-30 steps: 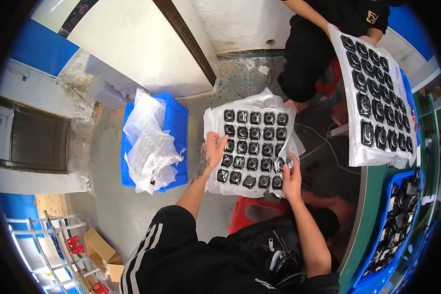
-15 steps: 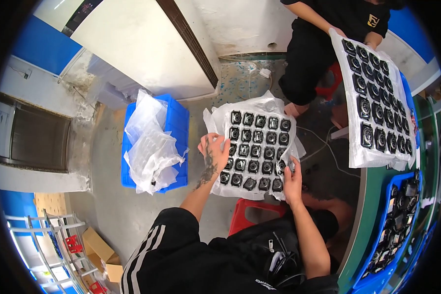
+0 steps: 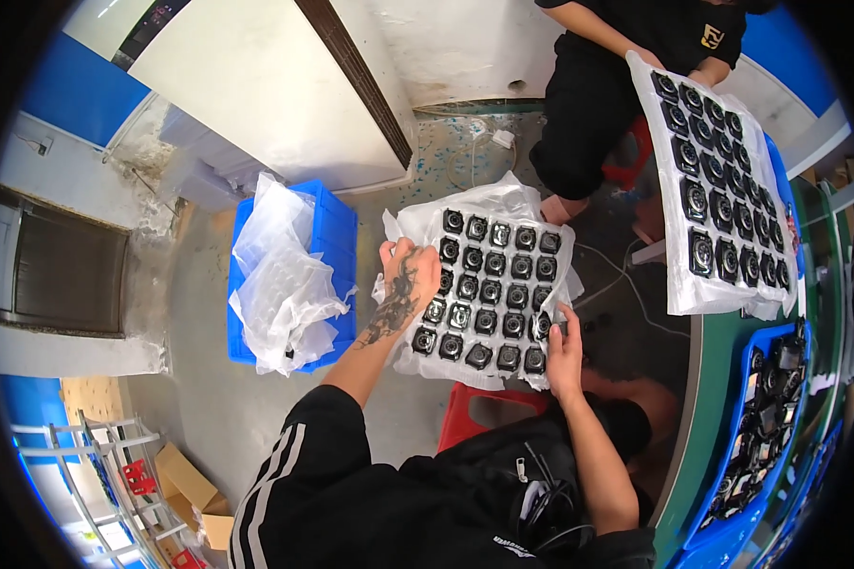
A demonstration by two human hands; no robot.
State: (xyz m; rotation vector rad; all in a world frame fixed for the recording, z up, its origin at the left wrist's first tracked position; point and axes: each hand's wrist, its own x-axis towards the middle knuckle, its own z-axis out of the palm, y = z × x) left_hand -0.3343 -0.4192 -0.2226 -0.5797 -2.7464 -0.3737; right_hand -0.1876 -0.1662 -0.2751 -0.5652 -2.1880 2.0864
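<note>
A white plastic tray (image 3: 489,370) wrapped in clear film sits in front of me, filled with rows of small black round parts (image 3: 496,291). My left hand (image 3: 403,280) grips the tray's left edge, fingers curled over the film near its upper left. My right hand (image 3: 565,346) holds the tray's lower right edge, thumb on a black part there. The tray rests above a red stool (image 3: 484,412).
A blue crate (image 3: 337,228) full of crumpled clear bags stands on the floor at left. Another person at the top right holds a similar filled tray (image 3: 716,190). A green table edge (image 3: 702,408) with blue bins of parts (image 3: 769,417) curves along the right. Cardboard boxes (image 3: 185,479) lie at lower left.
My left hand has slid from the tray's upper left corner down along its left edge. The tray has shifted slightly right and lower. My right hand has kept its hold.
</note>
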